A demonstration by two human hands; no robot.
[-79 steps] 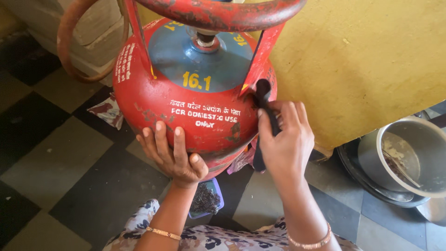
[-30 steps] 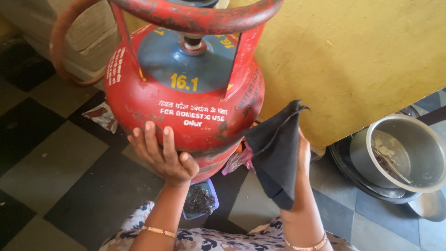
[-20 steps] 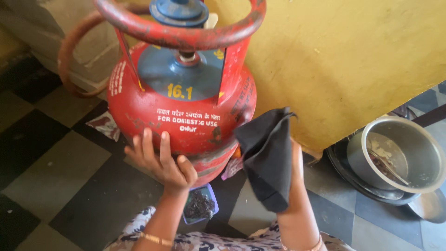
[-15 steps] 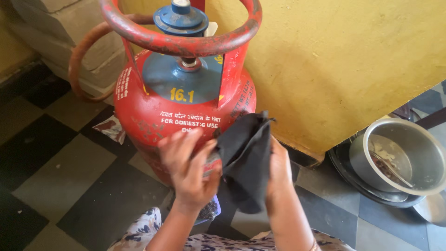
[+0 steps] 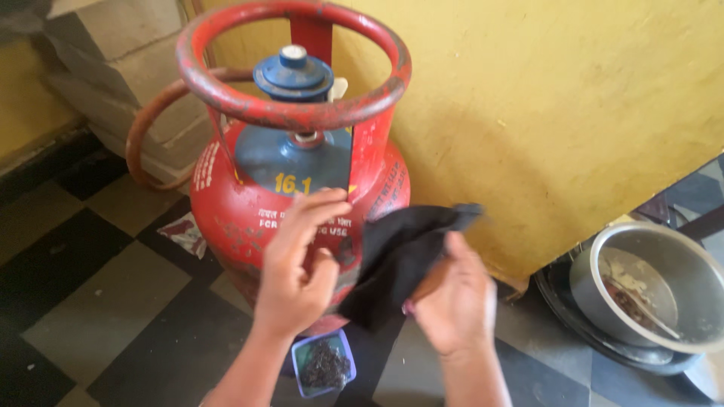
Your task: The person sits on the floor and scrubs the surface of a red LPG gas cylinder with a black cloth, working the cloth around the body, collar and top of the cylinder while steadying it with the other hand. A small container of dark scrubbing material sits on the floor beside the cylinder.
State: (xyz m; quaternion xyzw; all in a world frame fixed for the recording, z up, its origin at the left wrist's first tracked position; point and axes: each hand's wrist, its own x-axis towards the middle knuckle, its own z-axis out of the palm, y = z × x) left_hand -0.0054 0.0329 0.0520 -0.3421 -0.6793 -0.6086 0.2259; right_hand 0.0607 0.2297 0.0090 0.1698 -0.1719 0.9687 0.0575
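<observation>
A red gas cylinder with a blue top, a blue cap and a red ring guard stands on the chequered floor against a yellow wall. Both my hands hold a black cloth in front of the cylinder. My left hand pinches the cloth's left edge, close to the cylinder's front. My right hand grips the cloth's right side from below, a little clear of the cylinder.
A small blue tub with dark bits sits on the floor below my hands. A steel pot with food scraps rests in a dark pan at the right. An orange hose loops behind the cylinder. Stone blocks stand at the back left.
My left hand has left the cylinder's lower side and taken hold of the cloth. My right hand lifted the cloth off the cylinder and spread it. The view tilted up.
</observation>
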